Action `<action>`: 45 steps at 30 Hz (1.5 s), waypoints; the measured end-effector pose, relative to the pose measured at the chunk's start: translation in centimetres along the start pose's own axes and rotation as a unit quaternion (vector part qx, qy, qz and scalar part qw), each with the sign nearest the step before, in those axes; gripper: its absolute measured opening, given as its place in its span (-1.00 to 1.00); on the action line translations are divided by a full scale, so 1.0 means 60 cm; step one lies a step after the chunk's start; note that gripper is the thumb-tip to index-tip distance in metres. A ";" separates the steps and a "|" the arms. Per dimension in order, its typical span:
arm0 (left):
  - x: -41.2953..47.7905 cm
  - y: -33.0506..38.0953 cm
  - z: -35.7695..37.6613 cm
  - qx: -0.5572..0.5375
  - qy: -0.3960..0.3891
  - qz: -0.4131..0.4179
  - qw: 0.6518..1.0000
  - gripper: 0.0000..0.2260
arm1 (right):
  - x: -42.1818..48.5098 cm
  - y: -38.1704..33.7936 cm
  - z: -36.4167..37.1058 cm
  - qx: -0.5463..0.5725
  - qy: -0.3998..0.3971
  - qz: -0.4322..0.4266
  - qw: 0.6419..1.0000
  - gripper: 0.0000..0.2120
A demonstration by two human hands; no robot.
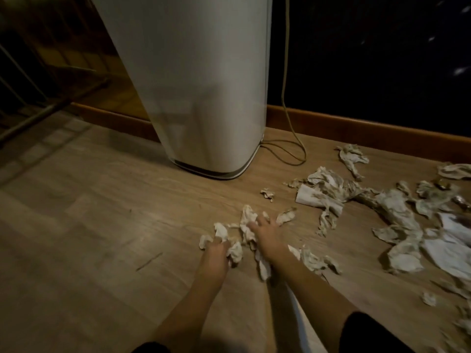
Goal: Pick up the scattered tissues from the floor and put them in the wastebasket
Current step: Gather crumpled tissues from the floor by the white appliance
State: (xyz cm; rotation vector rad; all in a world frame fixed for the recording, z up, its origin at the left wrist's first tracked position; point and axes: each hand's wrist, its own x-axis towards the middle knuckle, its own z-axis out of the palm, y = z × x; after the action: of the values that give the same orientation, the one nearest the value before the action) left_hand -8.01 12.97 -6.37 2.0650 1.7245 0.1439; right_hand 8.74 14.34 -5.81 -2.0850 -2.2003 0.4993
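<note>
Crumpled white tissues lie scattered over the wooden floor (102, 212), most of them in a large heap (397, 220) at the right. My left hand (216, 253) is closed around a bunch of crumpled tissues (230, 247) low over the floor. Right beside it, my right hand (267, 235) presses down with spread fingers on a long tissue (248, 220), and one end trails under my wrist. A small scrap (267, 193) lies alone farther back. No wastebasket is recognisable in view.
A tall white appliance (204, 85) stands on the floor straight ahead, with a cable (288, 110) hanging behind it and looping on the floor. A wooden skirting board (369, 128) runs along the dark wall. A metal rack (38, 98) is at the far left.
</note>
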 end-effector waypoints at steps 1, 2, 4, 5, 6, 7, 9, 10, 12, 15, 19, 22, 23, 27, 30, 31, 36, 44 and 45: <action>-0.010 -0.005 -0.003 -0.024 0.001 -0.003 1.000 -0.70 | -0.019 0.000 0.006 0.017 0.016 -0.010 1.000 -0.57; -0.019 -0.009 -0.007 -0.052 0.008 -0.014 0.999 -0.75 | -0.034 0.005 0.006 0.040 0.018 -0.011 0.999 -0.58; -0.027 -0.015 -0.023 -0.089 0.040 -0.057 0.994 -0.78 | -0.052 0.023 -0.008 0.083 0.013 -0.002 0.996 -0.59; -0.030 -0.015 -0.030 -0.103 0.057 -0.076 0.990 -0.78 | -0.058 0.034 -0.021 0.101 0.023 0.005 0.995 -0.59; -0.034 -0.013 -0.037 -0.117 0.073 -0.081 0.987 -0.76 | -0.066 0.047 -0.037 0.120 0.043 0.021 0.992 -0.59; -0.042 -0.007 -0.043 -0.126 0.087 -0.075 0.985 -0.74 | -0.074 0.062 -0.053 0.137 0.073 0.042 0.987 -0.59; -0.069 0.006 -0.045 -0.115 0.088 -0.060 0.988 -0.69 | -0.095 0.096 -0.074 0.137 0.129 0.083 0.979 -0.61; -0.086 0.013 -0.040 -0.092 0.076 -0.061 0.991 -0.66 | -0.109 0.110 -0.079 0.118 0.135 0.105 0.978 -0.61; -0.126 0.029 -0.020 -0.031 0.024 -0.084 0.996 -0.57 | -0.138 0.128 -0.077 0.081 0.084 0.150 0.982 -0.60; -0.172 0.056 0.015 0.001 -0.054 -0.093 0.994 -0.47 | -0.192 0.125 -0.040 0.069 -0.051 0.178 0.980 -0.45; -0.178 0.086 0.029 0.007 -0.040 -0.045 0.998 -0.57 | -0.270 0.080 0.014 0.015 -0.021 0.160 0.987 -0.50; -0.150 0.097 0.025 -0.041 -0.052 -0.036 0.997 -0.72 | -0.283 0.082 0.015 0.047 0.025 0.122 0.991 -0.45; -0.139 0.102 0.024 -0.027 -0.056 -0.040 0.997 -0.71 | -0.279 0.091 0.009 0.061 0.026 0.109 0.992 -0.44; -0.097 0.163 0.016 -0.014 -0.065 -0.026 0.997 -0.65 | -0.259 0.150 -0.024 0.091 0.036 0.107 0.989 -0.56; -0.064 0.245 0.009 -0.006 -0.089 0.015 0.996 -0.73 | -0.267 0.225 -0.071 0.081 0.066 0.154 0.982 -0.59; -0.055 0.278 0.005 -0.005 -0.096 0.033 0.995 -0.77 | -0.277 0.255 -0.091 0.074 0.079 0.170 0.979 -0.58; -0.035 0.447 -0.018 -0.009 -0.095 0.169 0.981 -0.81 | -0.362 0.398 -0.190 0.056 0.118 0.245 0.961 -0.60; -0.020 0.634 0.062 0.136 -0.200 0.330 0.913 -0.64 | -0.501 0.545 -0.169 0.093 0.004 0.382 0.919 -0.46; -0.016 0.641 0.080 0.147 -0.209 0.336 0.906 -0.61 | -0.510 0.545 -0.151 0.103 -0.039 0.389 0.914 -0.32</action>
State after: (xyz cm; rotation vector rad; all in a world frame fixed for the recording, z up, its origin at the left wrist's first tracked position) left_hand 28.50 6.08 4.76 2.5965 0.7687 -0.3514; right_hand 44.92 -13.13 -1.15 -2.7741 -1.1697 0.8193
